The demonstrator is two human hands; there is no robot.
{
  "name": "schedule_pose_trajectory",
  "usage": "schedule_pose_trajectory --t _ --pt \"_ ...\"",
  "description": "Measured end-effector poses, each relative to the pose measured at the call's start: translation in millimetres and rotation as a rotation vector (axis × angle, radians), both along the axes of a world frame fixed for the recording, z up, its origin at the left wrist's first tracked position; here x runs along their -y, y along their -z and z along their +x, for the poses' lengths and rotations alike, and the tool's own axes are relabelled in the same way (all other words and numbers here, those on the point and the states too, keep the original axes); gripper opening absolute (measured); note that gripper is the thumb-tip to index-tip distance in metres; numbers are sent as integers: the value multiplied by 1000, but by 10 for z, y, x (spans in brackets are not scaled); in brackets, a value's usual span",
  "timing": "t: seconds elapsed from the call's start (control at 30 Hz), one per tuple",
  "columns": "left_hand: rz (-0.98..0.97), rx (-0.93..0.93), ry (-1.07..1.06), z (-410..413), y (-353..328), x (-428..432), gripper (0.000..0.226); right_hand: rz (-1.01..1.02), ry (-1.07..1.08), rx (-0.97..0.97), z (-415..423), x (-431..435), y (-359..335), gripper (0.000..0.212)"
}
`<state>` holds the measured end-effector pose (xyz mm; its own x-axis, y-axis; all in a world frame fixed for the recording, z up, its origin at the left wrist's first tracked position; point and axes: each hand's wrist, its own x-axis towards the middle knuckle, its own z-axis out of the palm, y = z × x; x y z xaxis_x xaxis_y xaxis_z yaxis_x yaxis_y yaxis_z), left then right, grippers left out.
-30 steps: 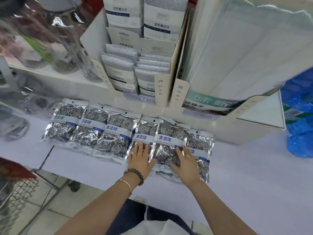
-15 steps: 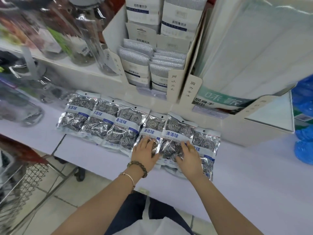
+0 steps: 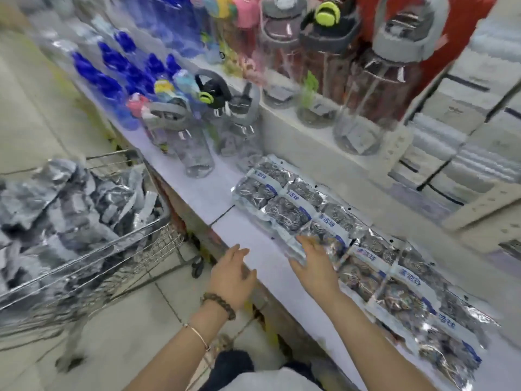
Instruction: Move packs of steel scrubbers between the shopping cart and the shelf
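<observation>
The scrubber packs (image 3: 293, 204) lie overlapping along the white shelf (image 3: 253, 235), from centre to lower right; more fill the cart (image 3: 135, 249) at left. They look like light, slick, crinkly bags, best pinched at a flat edge. The left hand (image 3: 234, 275) hangs relaxed and empty. The right hand (image 3: 315, 263) is spread at one pack's edge. Bottles (image 3: 194, 150) crowd the shelf behind.

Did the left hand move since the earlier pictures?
Yes. The left hand came off the row of packs, leftward toward the cart.
</observation>
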<state>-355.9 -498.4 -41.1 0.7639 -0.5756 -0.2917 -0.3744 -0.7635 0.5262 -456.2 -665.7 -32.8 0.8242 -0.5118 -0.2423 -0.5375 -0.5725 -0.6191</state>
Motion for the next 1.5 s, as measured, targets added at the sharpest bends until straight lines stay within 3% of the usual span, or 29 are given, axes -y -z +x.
schedule_pose_trajectory --t 0.23,0.47,0.73,1.03,1.27,1.5 --pt "-20 41 -361 717 -107 -1583 47 29 -348 28 1316 -1264 -35 50" --pt "-87 62 -669 1109 -101 -2579 47 12 -620 15 2131 -2200 -38 52" --pt "-107 64 -855 1520 -82 -3030 45 -1 -767 9 2958 -2709 14 52" --pt "-63 57 -961 2529 -80 -3263 40 -3 -899 -50 4266 -2990 87 54" --pt "-38 6 -1078 3053 25 -3467 42 -249 -1165 -238 4868 -3340 373 60" --pt "-73 -88 -1114 3142 107 -3726 42 -318 -1249 -387 4931 -3577 715 38"
